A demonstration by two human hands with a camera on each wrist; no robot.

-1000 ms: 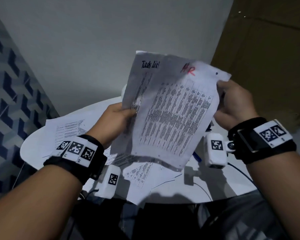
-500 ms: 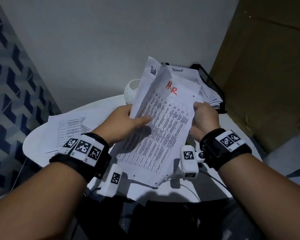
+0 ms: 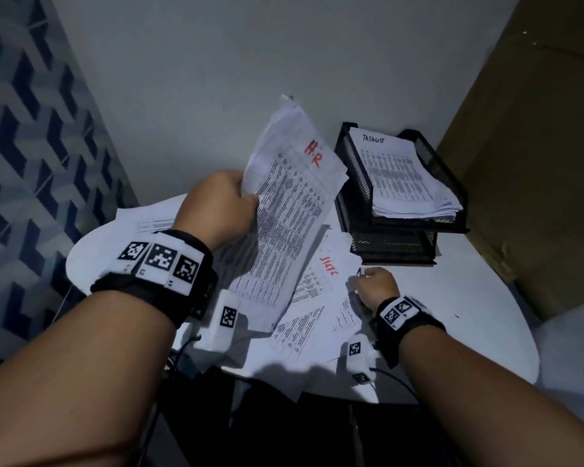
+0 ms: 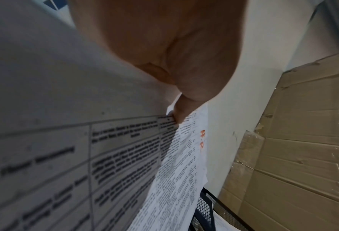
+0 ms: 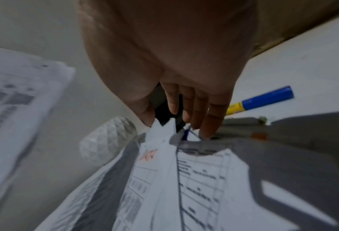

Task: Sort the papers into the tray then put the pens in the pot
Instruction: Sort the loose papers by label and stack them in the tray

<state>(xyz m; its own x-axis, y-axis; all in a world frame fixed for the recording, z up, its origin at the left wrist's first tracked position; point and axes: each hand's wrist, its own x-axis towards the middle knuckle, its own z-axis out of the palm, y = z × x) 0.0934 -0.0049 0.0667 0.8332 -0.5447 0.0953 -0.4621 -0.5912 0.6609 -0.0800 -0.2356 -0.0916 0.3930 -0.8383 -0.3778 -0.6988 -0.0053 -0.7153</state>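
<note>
Now L hand [image 3: 218,207] grips HR sheets [image 3: 290,210], R hand [image 3: 375,288] pinches table paper [image 3: 331,274]

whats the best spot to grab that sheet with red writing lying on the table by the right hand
Probably pinch the red-marked sheet at its far right corner, coming from the right, where the right hand already rests. That corner lies uppermost and free; its lower part overlaps other papers, so a grip there might drag them.

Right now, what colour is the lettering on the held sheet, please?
Red, "H.R", on the sheet; clearest in the head view.
</note>
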